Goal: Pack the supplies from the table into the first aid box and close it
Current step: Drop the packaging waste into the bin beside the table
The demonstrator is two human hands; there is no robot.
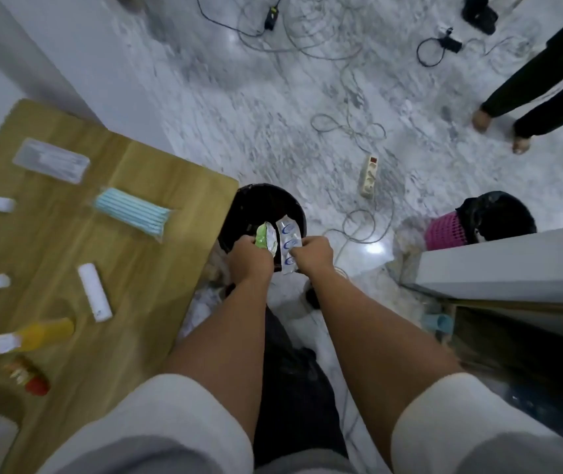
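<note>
Green packet (pixel 266 238) in left hand (pixel 251 260), white strip (pixel 288 246) in right hand (pixel 312 254)

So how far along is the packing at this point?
Nothing looks packed; no first aid box is in view. The left hand holds a green packet and the right hand a white sachet strip over a black bin. Masks, bandage roll and bottles remain on the table.

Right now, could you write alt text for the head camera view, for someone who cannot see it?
Over a black bin beside a wooden table, the left hand grips a green packet and the right hand a white strip of sachets. Masks, a gauze roll and bottles lie on the table.
</note>
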